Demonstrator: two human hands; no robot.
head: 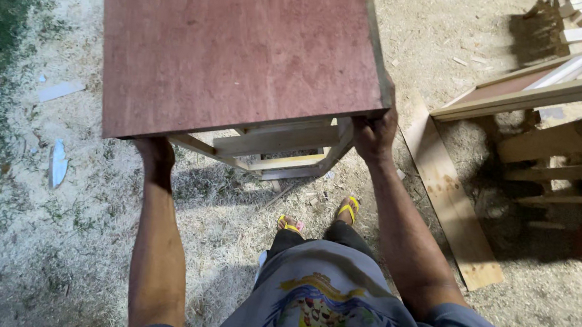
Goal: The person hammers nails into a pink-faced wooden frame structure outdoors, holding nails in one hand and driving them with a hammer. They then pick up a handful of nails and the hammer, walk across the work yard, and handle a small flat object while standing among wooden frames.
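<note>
Plywood panel, reddish-brown and flat, is filling the upper middle of the frame; it is forming the top of a pale wooden frame, whose slats are showing under its near edge. The whole piece is being held above the ground, between the two arms of the person.

Sawdust-covered ground is lying under everything, with a strip of dark green at the far left of the frame. In the upper right, a stack of other wooden frames and boards is standing, well apart from the held piece. A long plywood strip is lying flat on the ground at the right, just beside the right forearm in the picture.

The right hand is gripping the near right corner of the panel, fingers wrapped around its edge. The left hand is under the near left corner, touching the underside; its fingers are hidden, so I cannot tell if it is closed or open.

Two feet in yellow sandals are standing on the ground below the frame. Small white scraps are lying at the left.
</note>
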